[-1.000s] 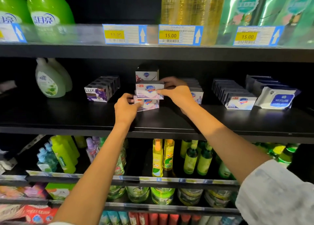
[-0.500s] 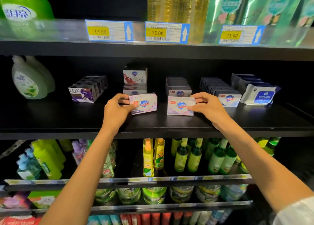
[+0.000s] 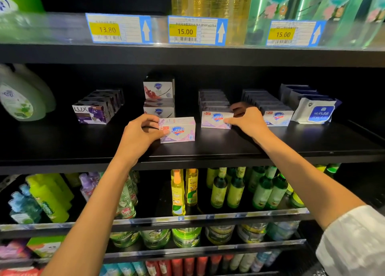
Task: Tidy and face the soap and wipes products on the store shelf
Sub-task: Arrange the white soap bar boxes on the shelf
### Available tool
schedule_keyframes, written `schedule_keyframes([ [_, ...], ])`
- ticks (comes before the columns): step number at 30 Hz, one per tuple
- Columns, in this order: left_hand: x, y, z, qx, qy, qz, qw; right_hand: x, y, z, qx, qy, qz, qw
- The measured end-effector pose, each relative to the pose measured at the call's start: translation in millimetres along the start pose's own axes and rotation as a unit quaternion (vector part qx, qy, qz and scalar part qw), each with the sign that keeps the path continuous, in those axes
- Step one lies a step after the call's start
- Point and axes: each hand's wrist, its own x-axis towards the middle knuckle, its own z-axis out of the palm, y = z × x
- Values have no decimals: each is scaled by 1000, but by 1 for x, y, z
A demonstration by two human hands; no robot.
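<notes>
Setting: black store shelf [image 3: 229, 148], head view.
Left box: Safeguard soap box [image 3: 177, 129] stands near the shelf's front, face toward the camera, long axis left-right.
Left grip: left hand [image 3: 140, 132] pinches its left end.
Right box: second Safeguard box [image 3: 215, 120], farther back, fronts its row.
Right grip: right hand [image 3: 249, 120] holds its right end.
Writing: LUX box [image 3: 91, 113] at left; price tags [image 3: 118, 28] 13.80, 15.00, 15.00.
Wipes: wipes pack [image 3: 315, 111], far right, "99.9%".

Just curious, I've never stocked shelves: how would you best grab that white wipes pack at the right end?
Probably by the wipes pack front edge, coming straight in from the aisle: it faces out at the head of its row, soap boxes close on its left, more packs behind.
</notes>
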Motion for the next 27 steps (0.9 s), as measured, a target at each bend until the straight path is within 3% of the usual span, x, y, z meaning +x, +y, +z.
schedule_keyframes([
  [12, -1, 2, -1, 7, -12, -4, 1000, -9, -3, -5, 6, 25, 1, 1000],
  [20, -2, 17, 11, 9, -51, -15, 999, -73, 13, -39, -133, -63, -51, 988],
  [27, 3, 42, 69, 20, -95, -8, 995, -103, 23, -52, -215, -134, -54, 966],
])
